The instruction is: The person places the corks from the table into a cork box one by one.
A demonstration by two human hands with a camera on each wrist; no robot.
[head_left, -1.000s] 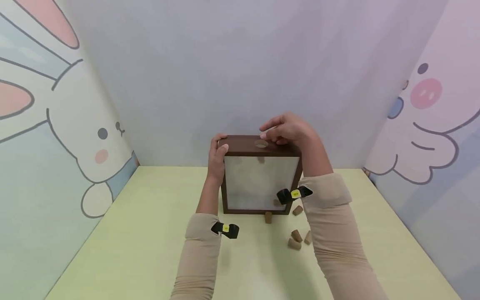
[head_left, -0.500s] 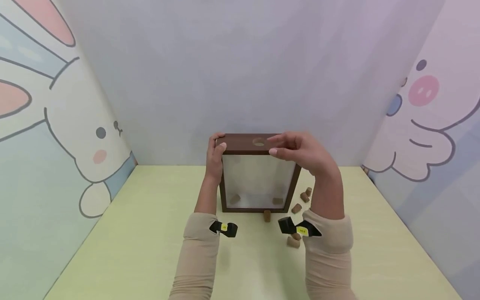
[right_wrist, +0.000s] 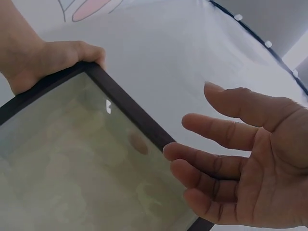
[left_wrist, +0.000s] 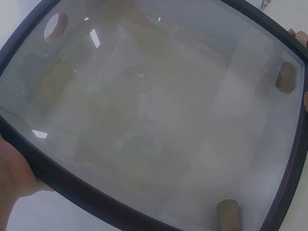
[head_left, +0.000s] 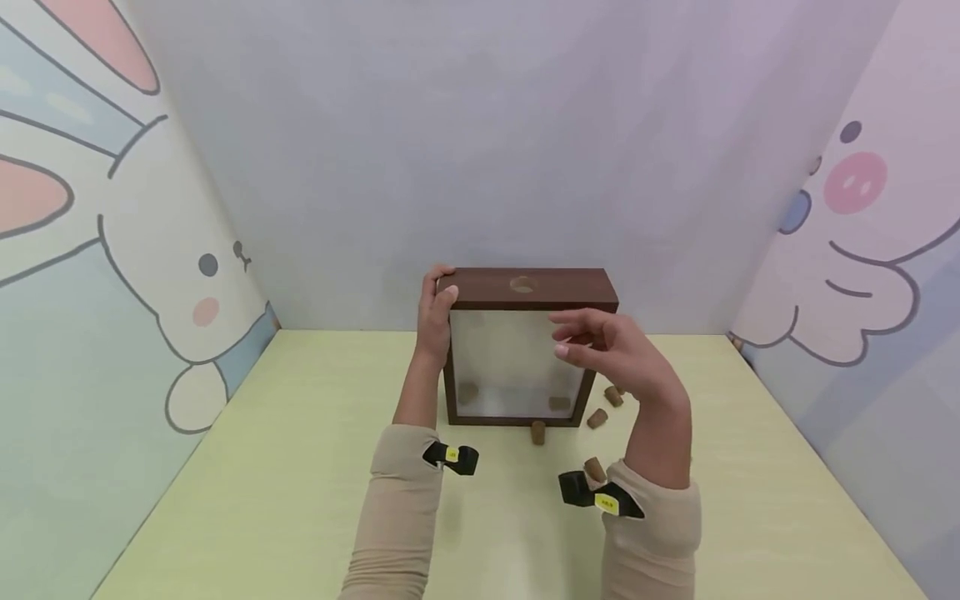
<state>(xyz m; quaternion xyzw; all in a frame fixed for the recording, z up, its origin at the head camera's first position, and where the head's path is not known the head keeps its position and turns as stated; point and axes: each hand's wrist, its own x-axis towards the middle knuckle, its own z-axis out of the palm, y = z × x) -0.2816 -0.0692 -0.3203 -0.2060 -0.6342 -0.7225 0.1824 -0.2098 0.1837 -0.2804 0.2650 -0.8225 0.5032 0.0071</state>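
A dark brown wooden box frame (head_left: 573, 287) with a clear front panel stands upright on the table. Its top edge has a round hole (head_left: 522, 284). My left hand (head_left: 435, 321) grips the upper left corner, thumb at the front and fingers over the back. Two corks lie inside at the bottom: one cork (left_wrist: 229, 215) near the left side, another cork (left_wrist: 285, 77) further right. My right hand (head_left: 626, 358) hovers before the upper right part of the panel, fingers loosely bent and spread. The right wrist view shows nothing in its palm (right_wrist: 279, 187).
One loose cork (head_left: 537, 432) lies against the frame's bottom edge. Several more, such as a cork (head_left: 597, 418) and a cork (head_left: 595, 469), are scattered to the right on the pale yellow table (head_left: 330, 417). A plain wall (head_left: 480, 150) rises behind the box.
My right hand has drawn back from beside the hole, down and toward me, off the box's top. Two corks now show at the box's bottom. The left hand keeps its grip.
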